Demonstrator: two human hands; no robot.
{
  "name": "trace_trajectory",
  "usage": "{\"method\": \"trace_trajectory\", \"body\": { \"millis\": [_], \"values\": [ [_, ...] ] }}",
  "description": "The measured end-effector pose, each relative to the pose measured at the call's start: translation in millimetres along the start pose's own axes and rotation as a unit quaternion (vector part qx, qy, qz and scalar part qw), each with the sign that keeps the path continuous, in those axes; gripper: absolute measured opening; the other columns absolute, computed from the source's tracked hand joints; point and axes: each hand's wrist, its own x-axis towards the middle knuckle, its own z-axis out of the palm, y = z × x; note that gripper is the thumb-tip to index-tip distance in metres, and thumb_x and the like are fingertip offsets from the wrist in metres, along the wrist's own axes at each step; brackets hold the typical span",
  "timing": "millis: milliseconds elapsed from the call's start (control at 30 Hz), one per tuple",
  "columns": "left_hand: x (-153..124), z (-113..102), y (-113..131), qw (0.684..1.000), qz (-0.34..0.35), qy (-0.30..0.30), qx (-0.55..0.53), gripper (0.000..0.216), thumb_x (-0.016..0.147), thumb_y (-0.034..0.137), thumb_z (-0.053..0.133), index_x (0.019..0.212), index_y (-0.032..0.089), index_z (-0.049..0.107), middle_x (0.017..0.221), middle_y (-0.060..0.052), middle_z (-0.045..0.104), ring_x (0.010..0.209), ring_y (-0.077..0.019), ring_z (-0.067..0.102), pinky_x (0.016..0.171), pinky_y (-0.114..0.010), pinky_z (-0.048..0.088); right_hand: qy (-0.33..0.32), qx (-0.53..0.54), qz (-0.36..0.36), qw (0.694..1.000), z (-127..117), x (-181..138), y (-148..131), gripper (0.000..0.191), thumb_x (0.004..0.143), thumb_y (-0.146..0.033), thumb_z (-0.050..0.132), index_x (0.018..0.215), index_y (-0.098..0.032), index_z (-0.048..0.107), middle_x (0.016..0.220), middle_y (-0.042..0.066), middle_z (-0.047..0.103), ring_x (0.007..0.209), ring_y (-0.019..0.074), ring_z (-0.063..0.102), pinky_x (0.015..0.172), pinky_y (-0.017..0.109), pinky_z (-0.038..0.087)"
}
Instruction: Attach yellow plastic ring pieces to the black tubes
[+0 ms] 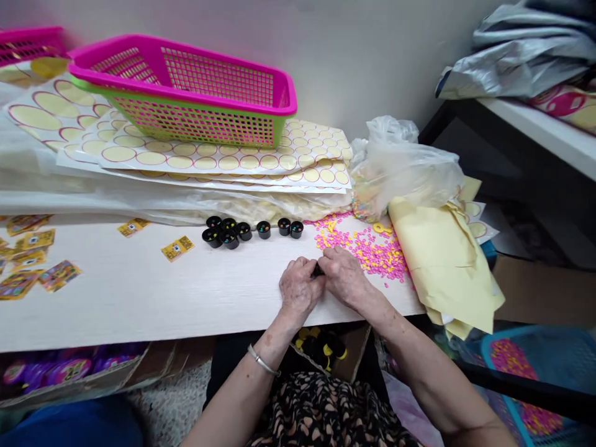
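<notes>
My left hand and my right hand meet near the front edge of the white table, fingers pinched together around a small black cup that is mostly hidden between them. Just right of my hands lies a scatter of pink and yellow beads. Behind my hands stands a row of several small black cups with coloured beads inside.
A pink and green basket rests on stacked sticker sheets at the back. A clear plastic bag and yellow paper lie to the right. Yellow printed cards lie left. A box sits under the table.
</notes>
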Motion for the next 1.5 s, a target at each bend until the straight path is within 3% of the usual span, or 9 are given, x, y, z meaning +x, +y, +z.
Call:
{"method": "trace_trajectory", "body": {
  "millis": [200,333,400,600,733,833,967,1333,1500],
  "values": [
    [1,-1,0,1.000,0.007,0.000,-0.003,0.013,0.075,0.036,0.060,0.081,0.025,0.062,0.082,0.000,0.058,0.081,-0.0162,0.050,0.067,-0.026,0.035,0.054,0.251,0.014,0.966,-1,2,41,0.015,0.080,-0.012,0.049,0.078,-0.017,0.063,0.075,0.001,0.060,0.072,0.0131,0.054,0.067,0.024,0.040],
    [3,-1,-1,1.000,-0.009,0.010,-0.012,0.018,0.072,0.041,0.063,0.082,0.025,0.064,0.082,0.001,0.058,0.082,-0.0168,0.051,0.069,-0.027,0.035,0.150,0.070,0.246,0.955,-4,14,92,0.021,0.081,-0.016,0.045,0.088,-0.013,0.064,0.090,0.010,0.063,0.086,0.0204,0.056,0.074,0.030,0.041],
    [4,0,-1,1.000,-0.014,0.014,-0.008,0.018,0.071,0.040,0.064,0.082,0.026,0.064,0.081,0.001,0.059,0.082,-0.0171,0.051,0.069,-0.027,0.036,0.126,-0.049,0.336,0.932,-4,20,115,0.025,0.078,-0.014,0.045,0.093,-0.010,0.064,0.096,0.015,0.062,0.093,0.0253,0.054,0.077,0.032,0.040],
    [4,0,0,1.000,-0.011,0.004,-0.013,0.020,0.071,0.039,0.065,0.087,0.027,0.066,0.083,0.001,0.060,0.083,-0.0169,0.052,0.071,-0.027,0.036,0.034,-0.078,0.342,0.936,0,28,145,0.026,0.074,-0.011,0.046,0.090,-0.010,0.067,0.092,0.018,0.065,0.095,0.0304,0.053,0.074,0.036,0.040],
    [3,0,1,1.000,-0.016,-0.010,-0.013,0.019,0.070,0.040,0.066,0.083,0.026,0.066,0.081,0.001,0.059,0.082,-0.0165,0.051,0.068,-0.027,0.035,0.106,-0.047,0.292,0.950,-5,18,132,0.028,0.078,-0.017,0.045,0.097,-0.012,0.065,0.100,0.017,0.063,0.097,0.0303,0.050,0.079,0.040,0.038],
    [2,0,0,1.000,-0.012,-0.010,-0.024,0.021,0.070,0.042,0.066,0.083,0.025,0.067,0.081,0.001,0.059,0.081,-0.0164,0.051,0.068,-0.026,0.035,0.174,0.095,0.132,0.971,-8,3,97,0.026,0.082,-0.026,0.048,0.101,-0.017,0.064,0.099,0.010,0.063,0.094,0.0255,0.050,0.082,0.039,0.039],
    [1,2,-1,0.999,-0.008,-0.008,-0.030,0.022,0.072,0.044,0.062,0.083,0.026,0.067,0.079,0.000,0.058,0.079,-0.0159,0.050,0.066,-0.026,0.034,0.138,0.223,-0.027,0.965,-4,-16,45,0.021,0.084,-0.026,0.052,0.101,-0.019,0.063,0.099,0.007,0.063,0.092,0.0221,0.050,0.084,0.037,0.039],
    [-1,3,-1,0.999,-0.003,0.021,-0.044,0.009,0.069,0.029,0.062,0.074,0.023,0.065,0.075,0.000,0.058,0.077,-0.0167,0.049,0.066,-0.028,0.036,0.059,0.129,-0.001,0.990,2,-18,18,0.018,0.085,-0.021,0.048,0.097,-0.018,0.061,0.095,0.007,0.060,0.089,0.0223,0.044,0.077,0.035,0.039],
    [5,-6,-5,0.954,-0.056,0.026,-0.293,0.026,0.069,0.019,0.056,0.092,0.019,0.068,0.089,-0.003,0.064,0.076,-0.0150,0.054,0.068,-0.027,0.041,0.074,0.128,0.015,0.989,1,-17,12,0.014,0.083,-0.020,0.052,0.092,-0.018,0.063,0.092,0.006,0.061,0.092,0.0228,0.043,0.078,0.036,0.039]
  ]
}}
